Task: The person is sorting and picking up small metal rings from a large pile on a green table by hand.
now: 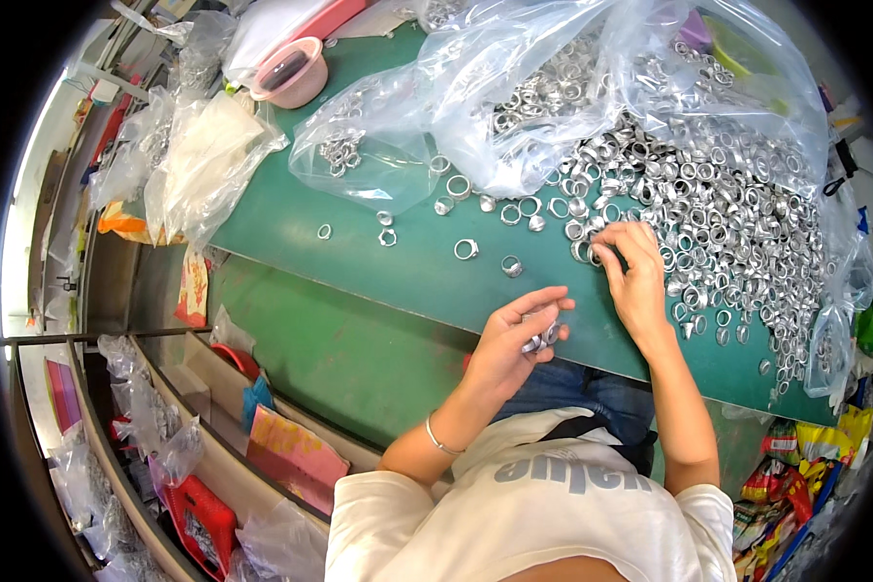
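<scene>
My left hand (517, 341) is held just off the table's near edge, its fingers curled around several silver-coloured metal rings (541, 338). A metal bangle (441, 437) circles that wrist. At the near left edge of a big heap of the same rings (713, 199), my right hand (638, 276) has its thumb and fingers closed on one ring (584, 251); the fingers partly cover it. Single rings lie scattered to the left of the heap, among them one ring (466, 249) and another ring (511, 265) near my left hand.
A clear plastic bag (514, 160) spreads over the far part of the green table (291, 223), with more rings inside. A pink bowl (306, 82) holding a dark object stands far left beside a plastic-wrapped cream bundle (209, 145). Shelving with bags and a red basket (199, 519) lies lower left.
</scene>
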Demonstrator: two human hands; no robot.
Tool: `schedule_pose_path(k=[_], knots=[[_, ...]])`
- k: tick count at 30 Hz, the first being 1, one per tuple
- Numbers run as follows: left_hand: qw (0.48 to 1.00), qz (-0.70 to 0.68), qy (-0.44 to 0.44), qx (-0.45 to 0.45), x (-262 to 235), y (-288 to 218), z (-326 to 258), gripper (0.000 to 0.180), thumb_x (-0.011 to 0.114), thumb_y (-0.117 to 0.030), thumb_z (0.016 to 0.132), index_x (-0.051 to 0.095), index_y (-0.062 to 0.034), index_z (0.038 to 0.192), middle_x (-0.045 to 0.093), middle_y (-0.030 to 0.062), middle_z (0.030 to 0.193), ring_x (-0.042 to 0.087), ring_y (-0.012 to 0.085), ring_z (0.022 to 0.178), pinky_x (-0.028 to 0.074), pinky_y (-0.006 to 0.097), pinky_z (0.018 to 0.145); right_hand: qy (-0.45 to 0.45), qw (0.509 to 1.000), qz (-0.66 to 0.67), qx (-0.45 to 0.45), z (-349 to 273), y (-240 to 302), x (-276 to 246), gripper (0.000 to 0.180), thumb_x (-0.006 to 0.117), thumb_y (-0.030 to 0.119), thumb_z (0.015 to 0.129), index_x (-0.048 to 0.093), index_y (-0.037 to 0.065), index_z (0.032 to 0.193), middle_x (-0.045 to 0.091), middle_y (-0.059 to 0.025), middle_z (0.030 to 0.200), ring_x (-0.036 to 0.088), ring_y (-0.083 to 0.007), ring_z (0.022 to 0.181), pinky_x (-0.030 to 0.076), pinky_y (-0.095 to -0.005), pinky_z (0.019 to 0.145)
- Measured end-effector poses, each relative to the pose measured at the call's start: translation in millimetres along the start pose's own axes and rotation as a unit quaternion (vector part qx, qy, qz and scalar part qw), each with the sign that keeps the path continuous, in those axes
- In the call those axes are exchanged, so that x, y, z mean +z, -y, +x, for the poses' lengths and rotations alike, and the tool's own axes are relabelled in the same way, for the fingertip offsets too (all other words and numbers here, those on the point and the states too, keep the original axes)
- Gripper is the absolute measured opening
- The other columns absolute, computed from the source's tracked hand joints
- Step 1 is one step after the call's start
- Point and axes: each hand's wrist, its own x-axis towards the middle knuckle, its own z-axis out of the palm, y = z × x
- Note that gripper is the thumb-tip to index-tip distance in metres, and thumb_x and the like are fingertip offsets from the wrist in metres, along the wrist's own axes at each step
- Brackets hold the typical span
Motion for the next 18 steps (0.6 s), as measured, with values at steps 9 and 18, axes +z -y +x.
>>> schedule_pose_path(k=[9,18], knots=[[0.993,0.114,0.033,0.019,31,8,14,0.049,0.062,-0.014,0.091,0.046,0.0023,0.134,0.057,0.0167,0.127,0.061,0.0152,0.082,0.043,0.02,0.052,-0.071,0.985,0.106,0.113,-34,-10,-17,0.005,0.065,0.0,0.081,0.067,0.001,0.086,0.064,-0.0115,0.087,0.061,-0.0275,0.082,0.049,-0.0341,0.072],[0.996,0.008,0.091,-0.015,36,34,45,0.035,0.046,-0.026,0.101,0.049,-0.0039,0.127,0.058,0.009,0.103,0.058,0.016,0.088,0.05,0.022,0.053,-0.146,0.955,0.234,0.109,-57,12,-46,0.019,0.06,0.015,0.091,0.064,0.001,0.103,0.061,-0.0084,0.104,0.056,-0.0234,0.097,0.045,-0.0348,0.086]])
